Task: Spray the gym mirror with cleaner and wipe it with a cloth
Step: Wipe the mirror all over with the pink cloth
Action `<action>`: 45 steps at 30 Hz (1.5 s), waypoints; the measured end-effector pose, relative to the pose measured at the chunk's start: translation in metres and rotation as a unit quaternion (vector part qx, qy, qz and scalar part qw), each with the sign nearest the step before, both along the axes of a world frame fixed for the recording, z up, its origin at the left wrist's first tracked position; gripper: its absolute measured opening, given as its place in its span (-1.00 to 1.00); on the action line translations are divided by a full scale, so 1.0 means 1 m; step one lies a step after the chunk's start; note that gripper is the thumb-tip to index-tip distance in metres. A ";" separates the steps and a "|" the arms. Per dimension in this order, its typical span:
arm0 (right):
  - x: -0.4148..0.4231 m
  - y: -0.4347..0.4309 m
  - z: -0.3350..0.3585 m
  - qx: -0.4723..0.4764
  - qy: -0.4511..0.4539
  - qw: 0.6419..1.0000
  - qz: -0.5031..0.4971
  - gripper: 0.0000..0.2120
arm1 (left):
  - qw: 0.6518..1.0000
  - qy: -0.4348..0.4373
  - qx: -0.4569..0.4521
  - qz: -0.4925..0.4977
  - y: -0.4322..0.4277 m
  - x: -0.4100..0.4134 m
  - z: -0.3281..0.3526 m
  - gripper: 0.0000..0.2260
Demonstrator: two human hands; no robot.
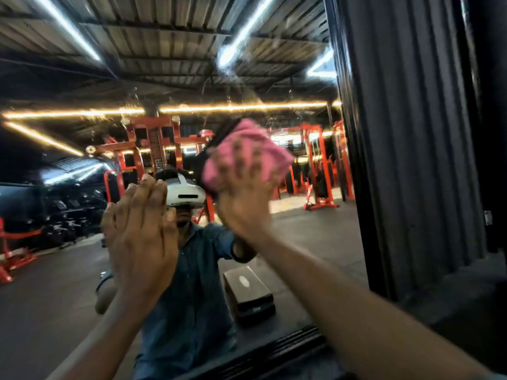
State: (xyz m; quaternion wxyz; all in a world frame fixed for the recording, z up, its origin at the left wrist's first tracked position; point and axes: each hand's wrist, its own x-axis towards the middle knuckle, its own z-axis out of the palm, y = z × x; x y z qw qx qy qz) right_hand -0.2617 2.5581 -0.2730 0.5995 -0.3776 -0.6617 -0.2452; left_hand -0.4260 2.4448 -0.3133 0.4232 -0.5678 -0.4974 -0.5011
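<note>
The right hand (244, 193) is pressing a bunched pink cloth (247, 149) against the mirror (192, 86), fingers spread over it. The cloth looks soft and light, best held wadded under the palm. The left hand (142, 231) is lying flat and empty on the glass.

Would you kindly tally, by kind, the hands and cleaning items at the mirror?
Hands: 2, the left hand flat against the mirror, the right hand pressing the cloth to it.
Pink cloth: 1.
Spray bottle: 0 in view.
Total: 3.
</note>
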 end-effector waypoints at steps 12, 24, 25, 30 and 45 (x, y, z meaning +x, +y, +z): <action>0.111 0.067 -0.037 -0.196 0.328 0.923 -0.032 -0.36 | 0.998 -0.044 -0.036 0.023 -0.030 -0.022 -0.063 -0.49; 0.050 0.015 -0.203 -0.353 0.385 0.853 0.005 -0.37 | 0.962 -0.125 -0.223 0.092 -0.082 0.011 -0.265 -0.67; 0.069 0.027 -0.192 -0.376 0.425 0.823 0.007 -0.37 | 0.960 -0.133 -0.230 0.093 -0.084 0.010 -0.271 -0.70; 0.015 -0.012 -0.208 -0.381 0.395 0.836 0.025 -0.40 | 0.959 -0.136 -0.231 0.094 -0.090 0.000 -0.292 -0.80; 0.126 0.044 -0.210 -0.422 0.469 0.774 -0.058 -0.41 | 0.962 -0.101 -0.183 0.177 -0.075 0.000 -0.311 -0.81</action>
